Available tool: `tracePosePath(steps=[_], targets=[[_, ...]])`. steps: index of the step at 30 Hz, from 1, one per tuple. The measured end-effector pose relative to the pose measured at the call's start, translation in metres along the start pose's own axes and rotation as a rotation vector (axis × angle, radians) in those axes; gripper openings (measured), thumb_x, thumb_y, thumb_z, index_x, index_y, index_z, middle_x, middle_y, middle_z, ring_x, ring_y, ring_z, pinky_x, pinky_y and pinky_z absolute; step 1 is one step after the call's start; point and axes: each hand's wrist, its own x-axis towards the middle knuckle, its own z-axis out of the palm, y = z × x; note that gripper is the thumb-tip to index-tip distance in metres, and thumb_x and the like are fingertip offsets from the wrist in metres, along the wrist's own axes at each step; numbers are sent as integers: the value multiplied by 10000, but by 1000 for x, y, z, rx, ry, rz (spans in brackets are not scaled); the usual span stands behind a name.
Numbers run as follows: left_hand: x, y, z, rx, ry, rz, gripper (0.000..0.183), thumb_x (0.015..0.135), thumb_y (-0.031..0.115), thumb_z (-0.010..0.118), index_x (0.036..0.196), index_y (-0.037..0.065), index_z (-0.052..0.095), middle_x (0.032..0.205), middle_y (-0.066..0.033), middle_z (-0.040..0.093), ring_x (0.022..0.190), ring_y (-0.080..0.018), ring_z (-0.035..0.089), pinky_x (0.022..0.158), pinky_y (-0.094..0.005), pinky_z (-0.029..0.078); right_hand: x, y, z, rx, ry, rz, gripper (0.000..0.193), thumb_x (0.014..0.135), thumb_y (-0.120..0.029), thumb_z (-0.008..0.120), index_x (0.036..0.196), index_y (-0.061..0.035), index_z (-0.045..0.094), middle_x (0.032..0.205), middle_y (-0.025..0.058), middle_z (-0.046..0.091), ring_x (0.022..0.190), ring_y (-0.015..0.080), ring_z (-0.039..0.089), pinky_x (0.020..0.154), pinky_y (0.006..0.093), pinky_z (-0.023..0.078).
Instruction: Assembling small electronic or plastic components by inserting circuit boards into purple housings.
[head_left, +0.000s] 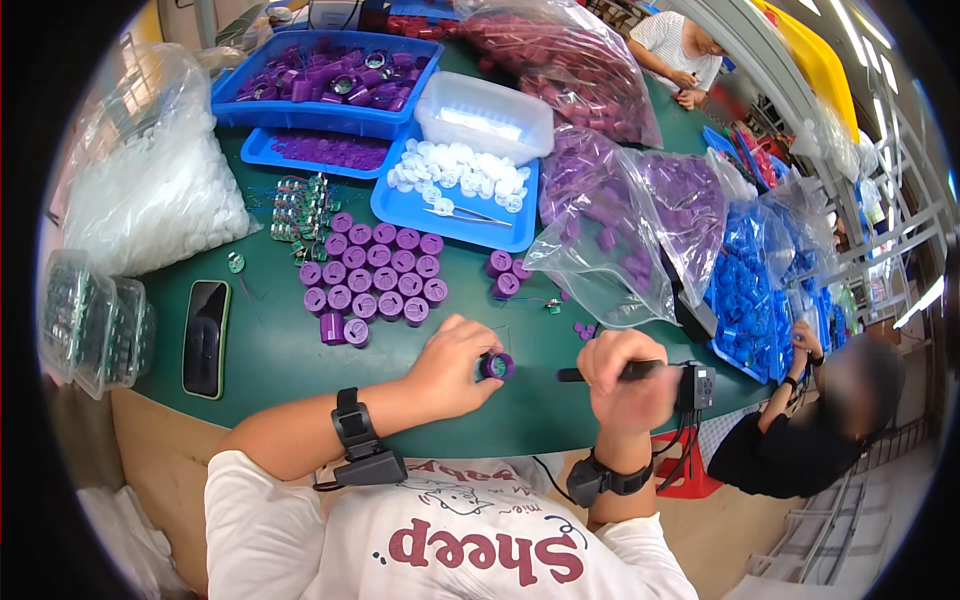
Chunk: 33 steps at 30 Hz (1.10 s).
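Observation:
My left hand (pixel 452 368) is closed around a small purple plastic cup (pixel 497 366), its open end facing right with a green circuit board inside. My right hand (pixel 628 380) grips a black rod-shaped tool (pixel 570 375), whose narrow end points left toward the cup, a short gap apart; its exact kind does not show. Left of centre stand rows of purple round housings (pixel 380 277) with slotted tops. Behind them lies a cluster of wired circuit boards (pixel 302 208). A few more purple housings (pixel 506 285) and a small wired board (pixel 552 306) lie beyond my hands.
A blue tray (pixel 505 238) holds clear lenses and tweezers. Blue bins (pixel 322 122) of purple parts stand behind. Bags of white (pixel 160 190), red and purple parts (pixel 600 220) surround the green table. A phone (pixel 206 340) lies left; a black box (pixel 697 386) right. Two other people work nearby.

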Motion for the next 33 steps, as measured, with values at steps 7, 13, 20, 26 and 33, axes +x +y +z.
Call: tracePosePath(steps=[7,13,20,26,33], targets=[[-4,0,2,58,4,-23,299,596,73,759,841,49,589,861,-100,558,823,-305,490,727,-379,410,6,53,19,183,-194,43,530,878,-418,398,511,-39,350,490,57,383,435,160,314,452,307,245],[-3,1,1,45,-6,11,311,586,80,749,827,29,559,822,-114,530,806,-312,491,700,-391,420,3,70,20,116,-241,154,494,836,-319,462,465,-26,318,447,73,361,427,171,305,448,310,248],[1,2,2,9,-55,22,251,615,88,731,787,25,559,765,-120,528,748,-303,509,677,-394,421,10,72,20,77,-253,173,490,863,-328,470,486,-40,348,451,50,361,424,156,310,430,308,234],[19,30,-54,-66,-15,-203,332,641,114,767,926,23,622,808,-63,578,631,-106,535,557,-241,459,32,1,-29,265,34,-29,347,848,-222,586,567,-61,462,538,11,420,478,56,317,447,242,228],[108,-32,-206,591,552,-217,290,677,77,711,928,-22,607,655,-48,538,568,-98,471,527,-255,414,27,45,-55,-951,82,264,178,709,-73,703,839,30,638,710,145,623,633,243,616,598,344,481]])
